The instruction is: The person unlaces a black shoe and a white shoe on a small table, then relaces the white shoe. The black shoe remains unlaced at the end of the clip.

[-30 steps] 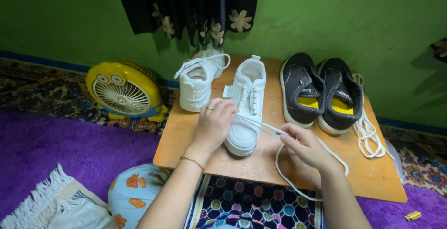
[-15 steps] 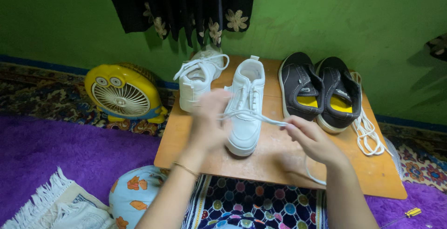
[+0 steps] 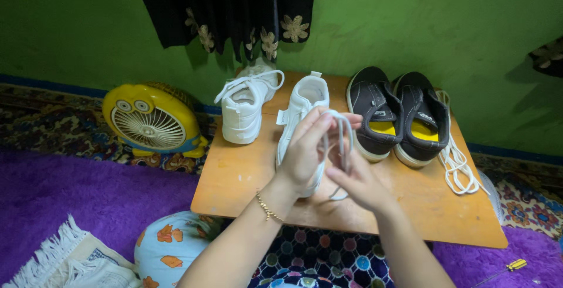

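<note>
**Lace looped over a white shoe, with snags close at hand**

Lace, a thin white cord (image 3: 342,141), was seen gathered in loops between both hands above a white low-top sneaker (image 3: 305,109) that lay near the middle of a low orange wooden table (image 3: 234,176).

Beneath the table, a purple rug (image 3: 88,206) was spread, and a green wall (image 3: 440,30) stood behind it with a dark flowered curtain (image 3: 234,7) hung down over the far edge. A yellow round-faced fan (image 3: 152,121) was set on the floor just beside the table's left end. On the tabletop, a pair of black slip-on shoes with yellow insoles (image 3: 399,118) was placed to the right of the held sneaker, and a second white sneaker (image 3: 246,106), already laced, stood to its left. A loose coil of white lace (image 3: 457,165) was left at the right edge, partly hung over it.

The left hand (image 3: 305,150) was closed around the looped cord and rested against the shoe's upper; the right hand (image 3: 358,179) was pinched on the lower strands.

Several risks could be judged. The loops might be tangled or knotted if pulled unevenly. The unsteadied sneaker might be dragged toward the near edge. The spare coil might be nudged off the table.
</note>
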